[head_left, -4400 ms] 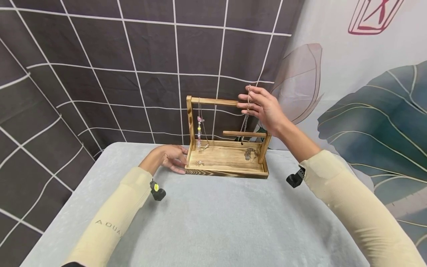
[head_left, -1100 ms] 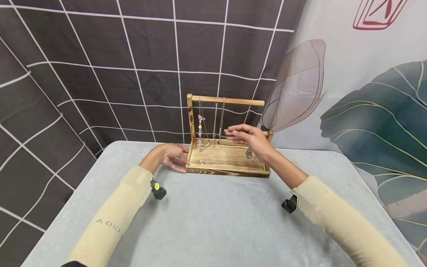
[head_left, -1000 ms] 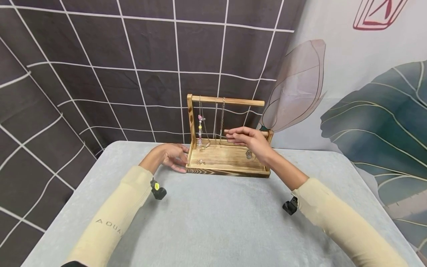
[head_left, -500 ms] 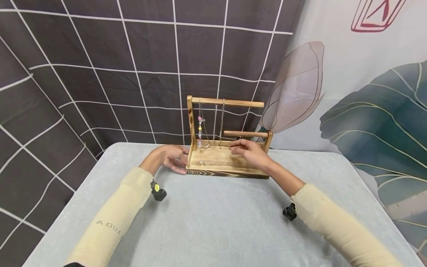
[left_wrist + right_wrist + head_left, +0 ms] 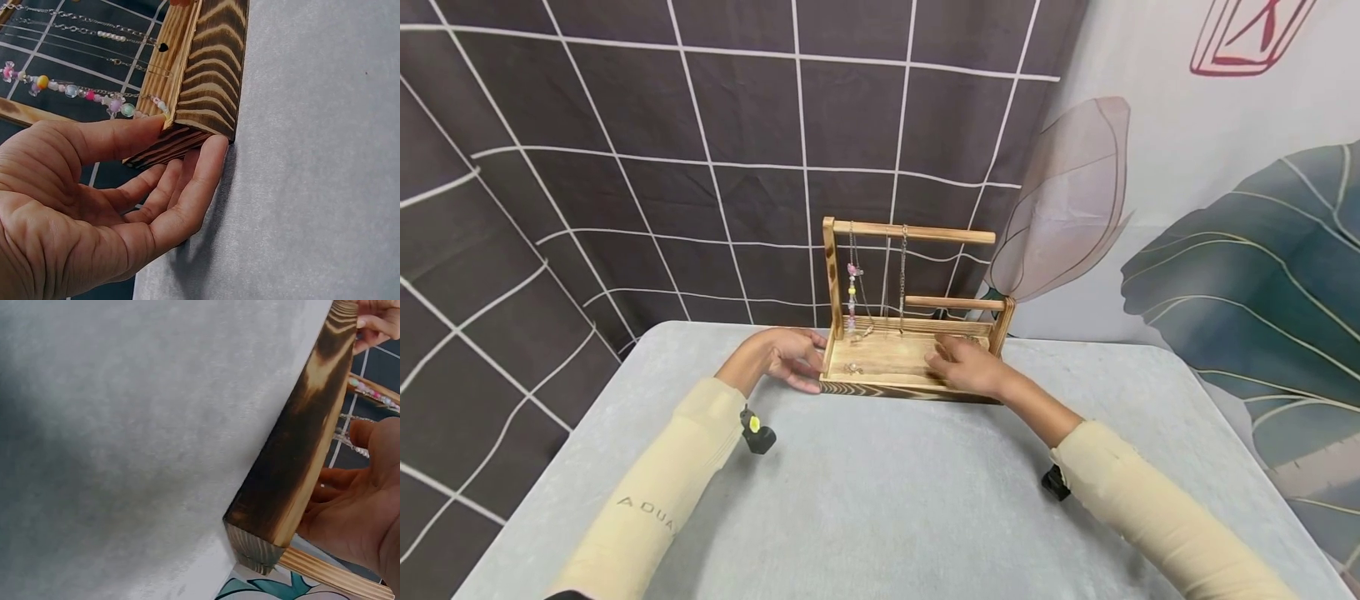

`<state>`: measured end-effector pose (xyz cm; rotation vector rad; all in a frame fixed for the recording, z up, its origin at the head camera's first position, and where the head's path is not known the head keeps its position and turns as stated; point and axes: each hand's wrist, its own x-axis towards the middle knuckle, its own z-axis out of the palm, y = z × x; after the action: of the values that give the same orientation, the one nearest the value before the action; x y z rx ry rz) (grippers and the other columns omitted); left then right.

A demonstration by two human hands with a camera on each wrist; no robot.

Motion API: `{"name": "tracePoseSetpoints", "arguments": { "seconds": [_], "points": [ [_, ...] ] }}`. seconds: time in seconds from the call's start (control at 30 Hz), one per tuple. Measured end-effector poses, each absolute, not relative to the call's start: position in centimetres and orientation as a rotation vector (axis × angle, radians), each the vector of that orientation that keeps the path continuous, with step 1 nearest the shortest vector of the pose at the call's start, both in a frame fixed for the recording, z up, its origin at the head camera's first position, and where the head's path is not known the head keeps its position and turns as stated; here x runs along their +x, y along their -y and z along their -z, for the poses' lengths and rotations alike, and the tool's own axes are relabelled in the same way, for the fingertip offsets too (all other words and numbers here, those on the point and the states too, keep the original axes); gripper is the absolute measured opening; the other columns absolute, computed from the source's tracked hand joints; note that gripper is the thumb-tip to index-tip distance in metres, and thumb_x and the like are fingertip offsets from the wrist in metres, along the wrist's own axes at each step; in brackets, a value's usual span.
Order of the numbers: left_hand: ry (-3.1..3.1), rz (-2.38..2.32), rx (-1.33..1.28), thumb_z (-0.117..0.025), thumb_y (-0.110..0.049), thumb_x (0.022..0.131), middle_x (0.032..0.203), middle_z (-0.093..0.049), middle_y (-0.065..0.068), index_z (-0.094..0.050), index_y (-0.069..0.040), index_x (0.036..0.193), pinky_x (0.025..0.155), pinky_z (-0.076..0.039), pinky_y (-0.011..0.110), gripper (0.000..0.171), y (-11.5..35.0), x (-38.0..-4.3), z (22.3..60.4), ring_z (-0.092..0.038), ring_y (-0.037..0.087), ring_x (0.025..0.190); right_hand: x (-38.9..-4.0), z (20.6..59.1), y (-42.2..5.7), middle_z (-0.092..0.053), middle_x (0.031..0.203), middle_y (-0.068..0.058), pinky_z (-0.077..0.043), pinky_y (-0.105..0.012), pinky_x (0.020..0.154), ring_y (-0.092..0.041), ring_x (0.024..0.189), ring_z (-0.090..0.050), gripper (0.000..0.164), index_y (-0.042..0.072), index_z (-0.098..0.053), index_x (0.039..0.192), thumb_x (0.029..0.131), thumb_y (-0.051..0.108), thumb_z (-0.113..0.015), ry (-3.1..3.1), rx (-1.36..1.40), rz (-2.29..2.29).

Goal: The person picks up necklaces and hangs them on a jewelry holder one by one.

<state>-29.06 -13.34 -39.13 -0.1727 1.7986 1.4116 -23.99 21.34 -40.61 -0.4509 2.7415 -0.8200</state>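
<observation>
Left hand (image 5: pixel 790 354) is pinching the tray (image 5: pixel 887 357) at its left end, ideally steadying it; right hand (image 5: pixel 972 367), grip unclear, is reaching inside its right half

Tray (image 5: pixel 891 358) approachable from front; necklaces (image 5: pixel 852 292) (hanging) block rear.

Pale grey tabletop (image 5: pixel 850 500), left far corner rounded; wooden jewellery stand (image 5: pixel 891 358) directly on it, near far edge.
</observation>
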Motion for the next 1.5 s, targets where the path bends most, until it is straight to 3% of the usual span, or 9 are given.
{"name": "tracePoseSetpoints", "arguments": {
  "seconds": [0.17, 0.37, 0.57, 0.93, 1.27, 1.5],
  "points": [
    [-1.797, -1.404, -0.166, -0.053, 0.013, 0.104, 0.143, -0.061, 0.015, -0.036, -0.005, 0.163, 0.093, -0.073, 0.038, 0.064, 13.3, -29.1, 39.2, -0.066, 0.025, 0.114, -24.5, 41.5, -21.8, -0.016, 0.182, -0.038, -0.012, -0.071, 0.146, -0.056, 0.173, -0.011, 0.083, -0.013, -0.018, 0.173, 0.12, 0.046, -0.043, -2.738, -0.413, 0.643],
    [-1.804, -1.402, -0.177, -0.053, 0.014, 0.104, 0.146, -0.059, 0.016, -0.033, -0.004, 0.167, 0.098, -0.073, 0.04, 0.068, 13.3, -29.2, 39.2, -0.065, 0.027, 0.118, -27.5, 44.8, -23.1, 0.011, 0.182, -0.038, -0.003, -0.067, 0.147, -0.052, 0.173, 0.014, 0.112, -0.015, 0.0, 0.172, 0.114, 0.075, -0.034, -2.621, -0.337, 0.494],
    [-1.806, -1.402, -0.189, -0.053, 0.014, 0.104, 0.153, -0.057, 0.018, -0.033, -0.005, 0.166, 0.096, -0.073, 0.04, 0.069, 13.4, -29.3, 39.6, -0.065, 0.028, 0.121, -28.7, 46.0, -23.0, 0.015, 0.183, -0.035, -0.001, -0.069, 0.147, -0.049, 0.174, 0.017, 0.123, -0.01, 0.001, 0.174, 0.105, 0.089, -0.025, -2.571, -0.335, 0.41],
    [-1.799, -1.4, -0.181, -0.054, 0.014, 0.104, 0.14, -0.061, 0.014, -0.039, -0.004, 0.162, 0.091, -0.073, 0.037, 0.063, 13.1, -29.3, 39.6, -0.066, 0.026, 0.113, -28.5, 45.8, -22.4, 0.012, 0.185, -0.031, -0.005, -0.073, 0.146, -0.048, 0.175, 0.013, 0.141, -0.006, -0.003, 0.176, 0.09, 0.105, -0.012, -2.579, -0.294, 0.358],
    [-1.793, -1.395, -0.15, -0.058, 0.014, 0.101, 0.135, -0.068, 0.015, -0.045, -0.003, 0.156, 0.101, -0.072, 0.041, 0.059, 13.3, -29.3, 38.9, -0.069, 0.026, 0.114, -25.9, 41.8, -20.9, 0.009, 0.185, -0.033, -0.003, -0.077, 0.143, -0.052, 0.174, 0.007, 0.113, -0.007, -0.009, 0.176, 0.11, 0.084, -0.024, -2.509, -0.456, 0.478],
    [-1.796, -1.404, -0.148, -0.056, 0.014, 0.1, 0.13, -0.067, 0.014, -0.042, -0.002, 0.16, 0.098, -0.072, 0.039, 0.063, 13.6, -29.1, 39.0, -0.069, 0.025, 0.111, -24.3, 40.6, -18.9, 0.003, 0.186, -0.029, -0.001, -0.066, 0.148, -0.045, 0.176, 0.006, 0.087, -0.004, -0.014, 0.177, 0.12, 0.061, -0.028, -2.444, -0.648, 0.551]
  ]
}}
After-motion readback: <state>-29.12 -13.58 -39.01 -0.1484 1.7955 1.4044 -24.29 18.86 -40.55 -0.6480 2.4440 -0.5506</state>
